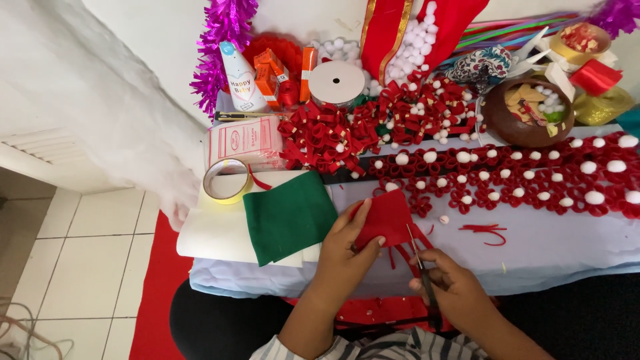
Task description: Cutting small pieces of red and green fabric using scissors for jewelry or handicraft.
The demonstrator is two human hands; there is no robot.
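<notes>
Gripping a red felt sheet above the table's near edge, the left hand pinches it between thumb and fingers. The right hand is clenched around slim metal scissors, blades apparently cutting strips. A green felt square lies just left.

The person's two hands, the left hand and the right hand, are bare, with no gloves, rings or watch to see. The forearms are also uncovered. At the bottom edge, a piece of striped cloth in white and grey-blue shows, and dark clothing covers the lap.
</notes>
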